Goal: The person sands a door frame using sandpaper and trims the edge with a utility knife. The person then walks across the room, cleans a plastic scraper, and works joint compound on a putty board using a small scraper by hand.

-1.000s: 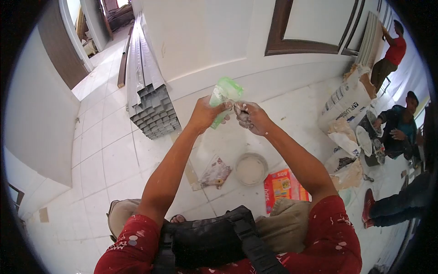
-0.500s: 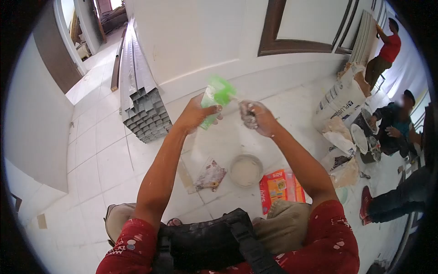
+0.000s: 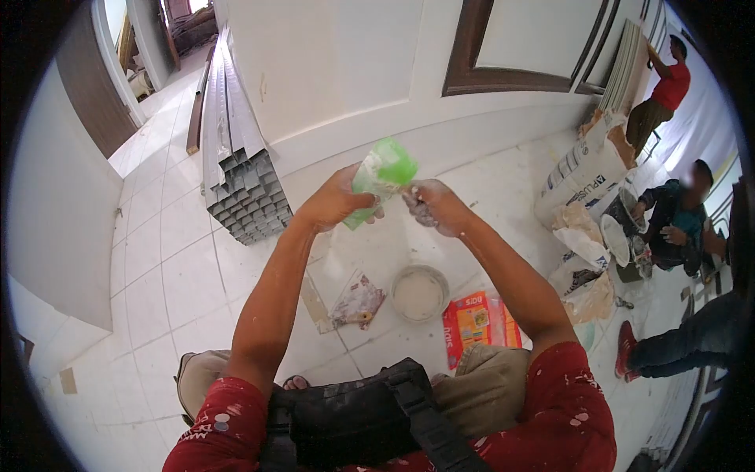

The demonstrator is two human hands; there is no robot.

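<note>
My left hand (image 3: 338, 200) grips a flat, pale green plastic spreader (image 3: 360, 215) smeared with white paste, thumb across its face. My right hand (image 3: 436, 208), coated in whitish paste, is closed at the right corner of a brighter green scraper blade (image 3: 397, 167). That blade lies against the pale spreader; the part inside my right fingers is hidden. Below my hands, a round tub (image 3: 420, 294) of off-white paste stands on the tiles. Left of it lies a paste-stained scraper (image 3: 360, 303) with a worn blade.
An orange-red packet (image 3: 472, 322) lies right of the tub. Stacked metal channels (image 3: 248, 193) run along the wall at left. A large white sack (image 3: 578, 173) and torn bags stand at right. One person (image 3: 668, 86) stands, another (image 3: 680, 208) crouches by buckets.
The bright green blade has shifted slightly right and down against the pale spreader and is less blurred. My right hand has moved a little left, closer to my left hand.
</note>
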